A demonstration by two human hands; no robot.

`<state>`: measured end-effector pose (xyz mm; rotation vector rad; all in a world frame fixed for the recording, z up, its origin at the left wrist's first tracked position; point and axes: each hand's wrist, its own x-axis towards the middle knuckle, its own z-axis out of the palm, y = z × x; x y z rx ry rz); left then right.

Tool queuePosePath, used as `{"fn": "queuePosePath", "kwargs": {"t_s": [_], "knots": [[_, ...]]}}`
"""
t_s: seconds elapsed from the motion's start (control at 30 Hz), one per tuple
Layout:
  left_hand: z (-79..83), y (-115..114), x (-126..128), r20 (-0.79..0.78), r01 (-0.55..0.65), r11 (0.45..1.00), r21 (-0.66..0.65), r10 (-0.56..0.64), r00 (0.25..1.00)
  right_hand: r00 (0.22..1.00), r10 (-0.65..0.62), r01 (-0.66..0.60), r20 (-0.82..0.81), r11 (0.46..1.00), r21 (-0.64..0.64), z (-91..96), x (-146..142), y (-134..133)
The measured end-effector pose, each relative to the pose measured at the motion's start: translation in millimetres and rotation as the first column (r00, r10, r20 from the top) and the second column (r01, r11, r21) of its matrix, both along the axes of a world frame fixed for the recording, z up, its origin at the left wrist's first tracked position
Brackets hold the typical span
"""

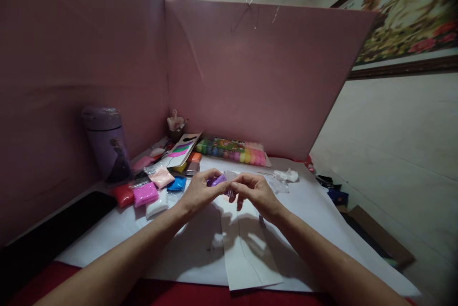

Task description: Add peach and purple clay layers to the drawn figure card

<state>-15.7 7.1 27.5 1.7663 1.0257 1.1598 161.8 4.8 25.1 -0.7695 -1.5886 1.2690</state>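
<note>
My left hand is closed round a purple clay packet in clear plastic, above the middle of the table. My right hand meets it from the other side, thumb and forefinger pinched at the packet's clear edge. Fingers hide part of the wrapping. Beneath both hands lies a white card with a thin drawn line, shaded by their shadows. To the left sit several clay packets, among them a pink packet, a red packet, a blue packet and a peach packet.
A purple tumbler stands at the left by the pink partition. Along the back lie a tray of coloured clay and a painted card. Crumpled white plastic rests right of my hands. A black slab lies front left.
</note>
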Motion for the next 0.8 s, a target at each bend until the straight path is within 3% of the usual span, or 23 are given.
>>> {"fn": "queuePosePath", "kwargs": {"t_s": [0.53,0.63,0.73,0.8], "knots": [[-1.1,-2,1,-0.06,-0.017,0.998,0.057,0.02,0.998,0.996,-0.079,0.08,0.028,0.996,-0.037,1.3,-1,-1],[-1.1,-4,1,-0.142,-0.085,0.965,0.25,0.123,0.982,0.993,-0.077,0.08,0.085,0.996,-0.032,6.3,1,-2],[-1.7,-6,1,-0.227,-0.093,0.842,0.532,0.248,0.942,0.975,-0.095,0.088,0.199,0.995,0.045,15.0,5,-5],[-1.6,-7,1,-0.26,-0.053,0.782,0.62,0.269,0.927,0.958,-0.107,0.078,0.265,0.99,0.118,21.8,8,-8]]}}
